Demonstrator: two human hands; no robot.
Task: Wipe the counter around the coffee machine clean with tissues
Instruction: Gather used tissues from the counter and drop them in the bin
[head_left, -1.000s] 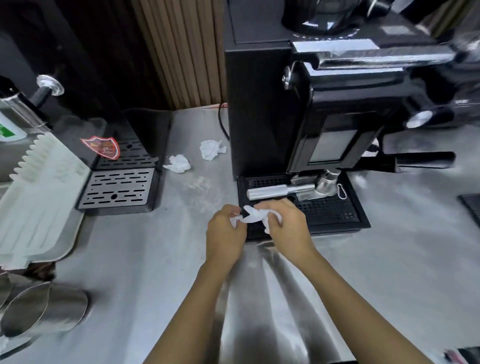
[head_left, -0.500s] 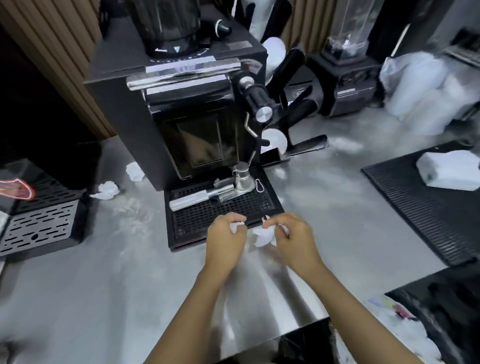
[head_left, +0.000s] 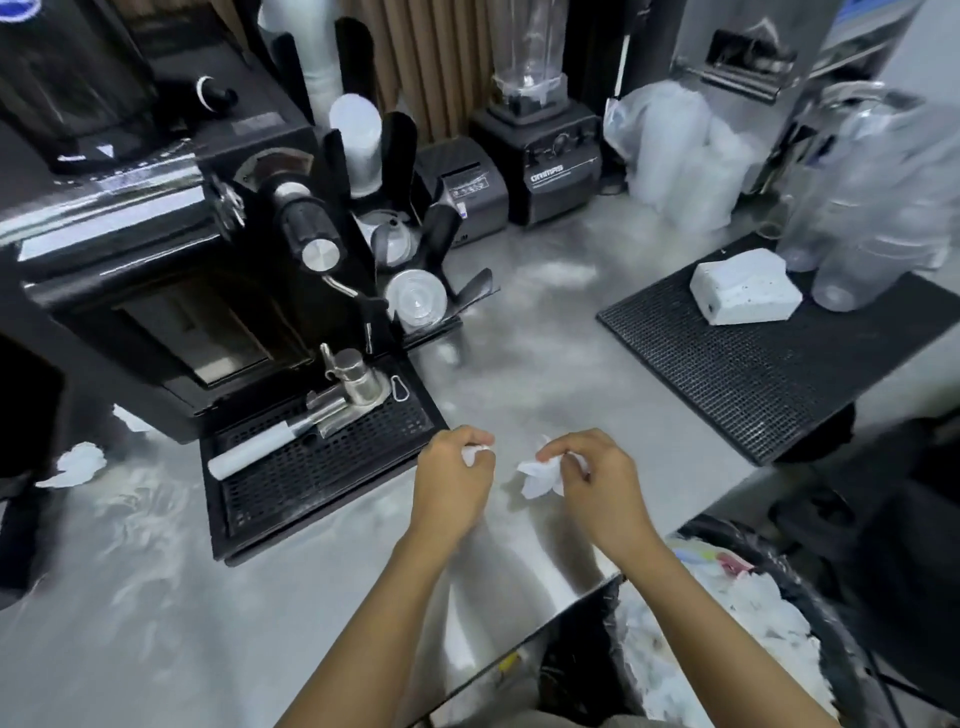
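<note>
The black coffee machine (head_left: 156, 249) stands at the left on the steel counter (head_left: 519, 338), its drip tray (head_left: 322, 467) in front with a portafilter lying on the grate. Just right of the tray, my left hand (head_left: 452, 483) pinches a small white tissue piece (head_left: 470, 456). My right hand (head_left: 597, 483) pinches a crumpled white tissue (head_left: 540, 475) a little above the counter. The two hands are apart, each with its own piece. A used tissue wad (head_left: 78, 465) lies on the counter left of the drip tray.
A black rubber mat (head_left: 753, 374) at the right carries a white tissue pack (head_left: 743, 286) and clear plastic containers (head_left: 872, 208). A blender (head_left: 535, 130), a small printer and a cup holder rack stand behind. A bin with white waste (head_left: 727, 623) sits below the counter's front-right edge.
The view has swung right, away from the left grate tray. My hands have moved from the drip tray's front edge to its right and pulled apart, splitting the tissue into two pieces.
</note>
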